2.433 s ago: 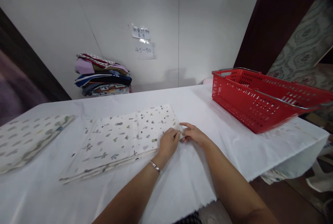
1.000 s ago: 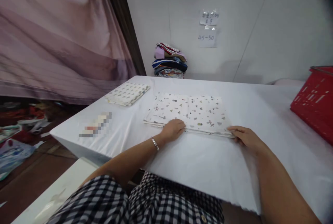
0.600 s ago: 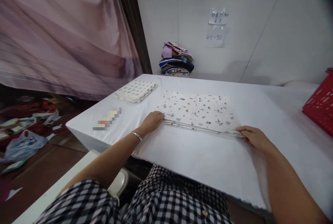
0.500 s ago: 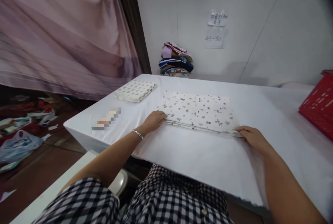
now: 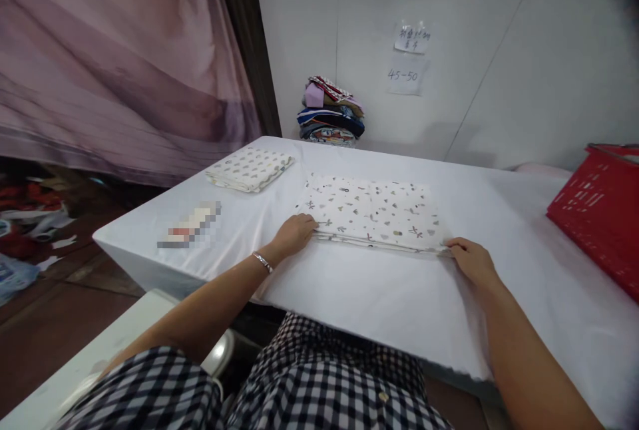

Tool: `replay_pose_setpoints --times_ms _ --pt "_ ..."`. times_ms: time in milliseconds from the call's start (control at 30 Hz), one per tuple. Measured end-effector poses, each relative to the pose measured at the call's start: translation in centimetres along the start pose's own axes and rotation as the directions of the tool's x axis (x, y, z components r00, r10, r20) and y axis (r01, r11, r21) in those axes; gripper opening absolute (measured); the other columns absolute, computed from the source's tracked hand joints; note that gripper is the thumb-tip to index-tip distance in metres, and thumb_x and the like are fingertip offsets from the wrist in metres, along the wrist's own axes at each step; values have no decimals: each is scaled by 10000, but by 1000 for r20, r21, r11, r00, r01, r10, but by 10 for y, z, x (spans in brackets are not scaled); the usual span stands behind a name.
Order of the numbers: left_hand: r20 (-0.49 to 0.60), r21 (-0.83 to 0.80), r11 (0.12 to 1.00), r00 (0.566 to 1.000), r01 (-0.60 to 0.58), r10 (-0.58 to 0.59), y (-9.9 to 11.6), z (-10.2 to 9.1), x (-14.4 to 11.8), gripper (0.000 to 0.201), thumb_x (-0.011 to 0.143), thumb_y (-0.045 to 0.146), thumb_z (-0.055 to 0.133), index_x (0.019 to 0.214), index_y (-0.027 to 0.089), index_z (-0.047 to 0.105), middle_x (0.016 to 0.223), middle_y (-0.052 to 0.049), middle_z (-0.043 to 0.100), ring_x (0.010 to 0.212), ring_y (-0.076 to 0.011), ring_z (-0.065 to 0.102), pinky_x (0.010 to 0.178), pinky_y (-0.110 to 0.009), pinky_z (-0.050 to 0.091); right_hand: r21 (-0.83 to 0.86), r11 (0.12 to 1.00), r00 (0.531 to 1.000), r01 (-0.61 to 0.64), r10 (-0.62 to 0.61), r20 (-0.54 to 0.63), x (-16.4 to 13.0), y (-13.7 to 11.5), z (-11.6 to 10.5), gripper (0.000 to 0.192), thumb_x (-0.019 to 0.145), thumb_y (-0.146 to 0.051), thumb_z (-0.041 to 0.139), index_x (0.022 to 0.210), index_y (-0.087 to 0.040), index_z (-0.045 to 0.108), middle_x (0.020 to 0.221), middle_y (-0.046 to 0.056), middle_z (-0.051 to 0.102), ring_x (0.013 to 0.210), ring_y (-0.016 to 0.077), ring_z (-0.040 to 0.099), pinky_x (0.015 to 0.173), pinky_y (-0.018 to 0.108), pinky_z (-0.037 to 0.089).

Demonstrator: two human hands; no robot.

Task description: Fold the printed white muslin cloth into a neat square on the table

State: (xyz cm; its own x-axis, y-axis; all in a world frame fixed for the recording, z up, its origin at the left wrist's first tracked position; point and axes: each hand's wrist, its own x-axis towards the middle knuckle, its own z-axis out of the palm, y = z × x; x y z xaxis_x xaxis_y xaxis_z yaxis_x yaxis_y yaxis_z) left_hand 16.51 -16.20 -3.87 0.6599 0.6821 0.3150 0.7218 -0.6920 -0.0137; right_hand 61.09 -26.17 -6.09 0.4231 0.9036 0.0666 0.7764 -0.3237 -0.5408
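Both hands sit where they did 0.5 s ago. Left hand (image 5: 295, 231) pinches the near-left corner of the folded white cloth w/ small prints (image 5: 372, 212); right hand (image 5: 469, 258) pinches its near-right corner. Cloth lies flat mid white table (image 5: 349, 283), red plastic basket (image 5: 599, 210) far right.

A table (image 5: 379, 297) draped in white cloth fills the middle of the room, its far edge close to a pale panelled wall (image 5: 499, 50). Two paper notes (image 5: 407, 57) are taped to that wall (the lower one reads 45-50). A mauve curtain (image 5: 114, 57) hangs at the left beside a dark post (image 5: 247, 44). The floor (image 5: 60, 310) beyond the table's left corner is reddish brown, with litter (image 5: 24, 217) strewn along it. Light is even and soft.
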Motion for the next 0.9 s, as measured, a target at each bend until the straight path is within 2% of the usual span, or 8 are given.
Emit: replay_pose_setpoints --times_ms 233,367,467,533,633,700,767,900 --pt "-90 -61 998 996 14 -19 -2 6 -2 202 811 114 457 940 170 602 923 -63 632 864 -193 559 736 -327 439 -189 981 999 -46 48 4 -6 -11 -2 314 753 -299 430 933 -264 685 991 30 664 832 218 593 662 310 443" --pt "-170 -126 992 985 -12 -10 4 6 -4 241 806 140 487 1027 173 579 1014 -83 609 957 -200 545 793 -345 444 -302 950 992 73 -102 -81 -7 -13 -1 295 777 -246 417 908 -210 679 1096 81 604 996 264 547 787 382 449" --pt "-205 -155 985 978 -80 47 13 5 -4 178 830 189 494 976 183 596 1029 -82 596 977 -197 532 823 -351 439 -311 915 908 257 -339 -246 -10 -29 6 285 797 -224 418 925 -175 668 1165 114 563 1110 282 474 915 434 395" --pt "-180 -154 981 980 -117 89 19 5 -2 145 846 202 484 902 191 617 1012 -76 598 959 -192 531 824 -352 436 -216 869 830 445 -491 -265 -15 -51 16 265 823 -243 425 948 -193 653 1110 95 590 1065 253 498 919 418 400" --pt "-143 -145 981 984 -125 104 23 7 3 163 863 224 472 870 198 634 996 -73 599 948 -193 530 817 -353 434 -34 720 711 693 -691 -128 -26 -94 37 210 862 -246 439 914 -214 640 953 58 633 932 217 542 838 372 437" --pt "-136 -147 984 987 -106 86 24 9 6 186 877 255 461 881 199 638 983 -73 599 938 -194 530 807 -351 435 -3 632 632 775 -775 -18 -31 -120 51 200 882 -217 433 866 -209 632 898 50 633 870 208 540 790 358 435" --pt "-138 -154 984 988 -87 66 23 12 7 206 885 268 448 889 199 642 967 -72 601 922 -192 532 796 -350 438 -10 595 595 804 -803 34 -33 -139 62 207 891 -203 428 835 -209 627 868 43 624 833 204 526 755 351 423" --pt "-135 -153 985 989 -79 58 24 16 8 198 880 250 458 920 204 646 991 -78 603 952 -199 533 819 -359 435 -31 565 565 825 -822 70 -29 -159 76 199 869 -172 456 793 -197 639 840 51 603 824 204 497 741 343 401"
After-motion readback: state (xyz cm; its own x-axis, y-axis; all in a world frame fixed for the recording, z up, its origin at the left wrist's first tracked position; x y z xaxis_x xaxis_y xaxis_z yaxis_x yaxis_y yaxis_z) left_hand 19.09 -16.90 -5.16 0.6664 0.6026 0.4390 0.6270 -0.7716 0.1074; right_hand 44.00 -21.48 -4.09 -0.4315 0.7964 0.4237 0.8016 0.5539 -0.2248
